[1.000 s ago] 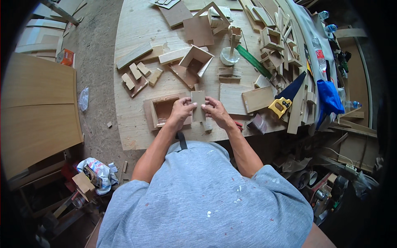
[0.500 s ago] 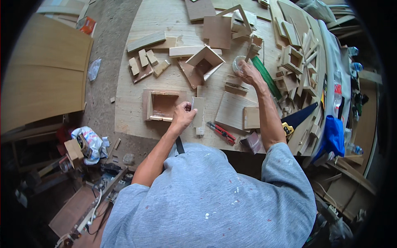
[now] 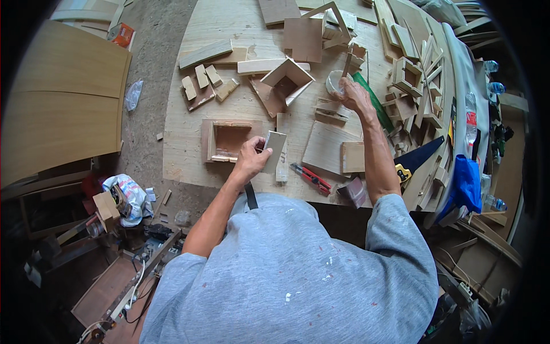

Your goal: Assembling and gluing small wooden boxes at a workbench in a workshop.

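Note:
My left hand (image 3: 250, 157) is closed on a small flat wooden board (image 3: 276, 148), tilted so that its broad face shows. Beside that hand lies a shallow open wooden box (image 3: 231, 125) on a larger base. Farther right, my right hand (image 3: 355, 95) grips a thin wooden stick (image 3: 348, 64) that stands at a white plastic cup (image 3: 330, 81); the stick's lower end is hidden by hand and cup. A narrow pale strip (image 3: 282, 169) lies just right of the held board. Near it rests a red utility knife (image 3: 311, 178).
The worktable carries an angled open wooden box (image 3: 287, 80), several small blocks (image 3: 201, 76), a green strip (image 3: 375, 103) and a square board (image 3: 327, 150). A handsaw (image 3: 421, 157) lies at right, below several box frames (image 3: 407, 78). A wooden panel (image 3: 66, 97) stands left across the floor.
The board in my left hand has tipped from nearly edge-on to showing its broad face. My right hand stays by the cup with the stick. The whole view has shifted slightly.

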### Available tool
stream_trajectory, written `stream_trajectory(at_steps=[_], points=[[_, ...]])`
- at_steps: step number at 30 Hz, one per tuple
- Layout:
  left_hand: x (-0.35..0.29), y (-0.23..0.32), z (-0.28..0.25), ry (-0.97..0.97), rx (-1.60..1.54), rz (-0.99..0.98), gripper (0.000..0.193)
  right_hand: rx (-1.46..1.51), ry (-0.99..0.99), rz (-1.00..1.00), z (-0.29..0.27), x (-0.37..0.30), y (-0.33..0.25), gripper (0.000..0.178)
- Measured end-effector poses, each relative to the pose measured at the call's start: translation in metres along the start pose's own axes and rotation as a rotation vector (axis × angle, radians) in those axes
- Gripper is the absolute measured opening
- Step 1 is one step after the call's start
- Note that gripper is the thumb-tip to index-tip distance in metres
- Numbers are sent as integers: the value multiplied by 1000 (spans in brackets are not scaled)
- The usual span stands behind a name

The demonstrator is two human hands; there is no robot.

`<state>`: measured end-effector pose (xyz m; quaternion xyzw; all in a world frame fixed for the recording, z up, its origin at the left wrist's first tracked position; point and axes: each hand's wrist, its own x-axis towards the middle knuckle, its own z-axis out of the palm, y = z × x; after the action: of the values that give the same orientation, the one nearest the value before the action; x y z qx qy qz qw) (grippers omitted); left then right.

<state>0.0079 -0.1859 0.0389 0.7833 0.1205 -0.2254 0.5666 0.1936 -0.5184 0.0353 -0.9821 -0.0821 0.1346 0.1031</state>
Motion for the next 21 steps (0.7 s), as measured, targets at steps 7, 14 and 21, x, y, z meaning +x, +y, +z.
stream_trajectory(at_steps=[7, 14, 21], points=[[-1, 8, -4, 7, -23, 54, 25, 49, -28, 23, 1, 5, 5, 49], [-1, 2, -5, -51, -317, -91, 20, 359, 154, -53, -17, -39, -42, 47], [-2, 2, -10, -324, -765, -221, 21, 1388, -308, -343, 27, -114, -124, 70]])
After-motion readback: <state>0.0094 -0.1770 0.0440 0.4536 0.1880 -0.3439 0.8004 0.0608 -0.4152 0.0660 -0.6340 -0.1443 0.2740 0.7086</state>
